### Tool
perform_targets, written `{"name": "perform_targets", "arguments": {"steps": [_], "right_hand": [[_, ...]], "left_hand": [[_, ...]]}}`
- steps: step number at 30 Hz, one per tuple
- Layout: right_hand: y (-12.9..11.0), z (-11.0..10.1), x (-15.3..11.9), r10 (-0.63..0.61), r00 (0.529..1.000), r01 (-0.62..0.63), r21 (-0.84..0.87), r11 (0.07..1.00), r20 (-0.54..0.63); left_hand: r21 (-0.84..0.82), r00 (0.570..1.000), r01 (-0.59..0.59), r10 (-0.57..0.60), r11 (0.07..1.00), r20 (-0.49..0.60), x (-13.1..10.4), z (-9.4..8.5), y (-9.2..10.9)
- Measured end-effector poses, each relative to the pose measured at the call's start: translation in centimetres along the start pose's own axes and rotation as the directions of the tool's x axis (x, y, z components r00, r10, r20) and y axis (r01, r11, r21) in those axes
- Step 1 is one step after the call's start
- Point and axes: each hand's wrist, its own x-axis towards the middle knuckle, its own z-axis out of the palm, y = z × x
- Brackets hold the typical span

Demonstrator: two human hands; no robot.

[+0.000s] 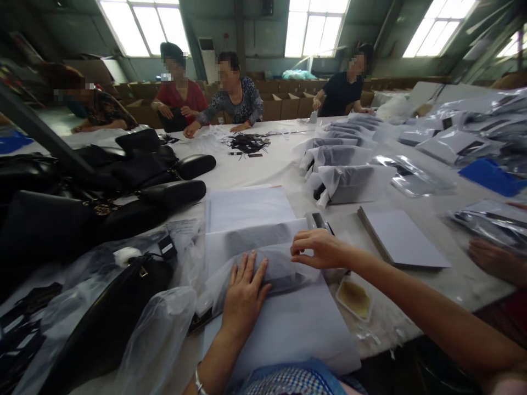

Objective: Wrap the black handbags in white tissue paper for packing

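The fingers [247, 267] of the person's left hand [242, 296] lie flat and slightly spread, pressing on a tissue-wrapped bundle [280, 269]; those of the right hand [317, 247] are loosely bent above its right end, and whether they pinch the tissue cannot be told. The single bundle rests on white sheets [296, 334] near the middle of the surface's [282, 170] near edge. Close by on the right sit one shallow dish [354, 299] and one white stack [405, 236], with surface showing between them. To the left, one long black bag [115, 312] slants toward the near left corner, before a pile of black bags [123, 175] too overlapped to count. At least three wrapped bundles [354, 181] run toward the far edge; open room shows between them and one heap of dark tags [249, 142]. Four people sit or stand along that far edge.
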Motion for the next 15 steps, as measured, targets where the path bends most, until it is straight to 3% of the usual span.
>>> {"name": "perform_targets", "arguments": {"steps": [4,8,12,15], "right_hand": [[2.2,0.9,4.5,-0.081,0.987,0.092,-0.076,0.993,0.135],[2.5,0.9,6.5,0.008,0.968,0.047,-0.214,0.976,0.250],[2.2,0.8,6.8,0.185,0.960,-0.105,-0.339,0.935,0.212],[2.9,0.6,6.0,0.326,0.942,-0.267,-0.423,0.866,0.074]], "left_hand": [[0.015,1.000,0.009,-0.009,1.000,0.001,0.1,0.1,0.1],[0.012,1.000,0.014,-0.013,1.000,-0.006,0.0,0.2,0.0],[0.007,1.000,0.011,-0.011,1.000,-0.009,0.0,0.2,0.0],[0.001,1.000,0.007,-0.007,1.000,0.000,0.0,0.1,-0.1]]}}
